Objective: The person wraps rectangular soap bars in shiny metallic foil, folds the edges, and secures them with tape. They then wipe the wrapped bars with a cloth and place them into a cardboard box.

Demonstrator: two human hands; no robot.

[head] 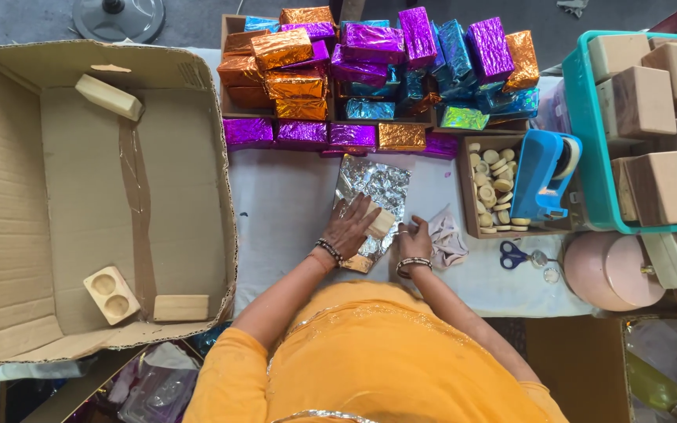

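Observation:
A crinkled silver foil sheet (376,186) lies on the white table (284,211) in front of me. On its near end sits a small pale wooden block (381,222). My left hand (348,227) presses flat on the foil with its fingers spread, touching the block's left side. My right hand (415,239) rests at the foil's right edge, fingers curled against the foil beside the block. Both wrists wear beaded bracelets.
A big open cardboard box (9,204) at left holds a few wooden pieces (111,294). Foil-wrapped blocks (370,63) in orange, purple and blue are piled behind. At right are a tray of round wooden discs (492,188), a blue tape dispenser (544,174), a teal crate of blocks (589,133) and scissors (515,254).

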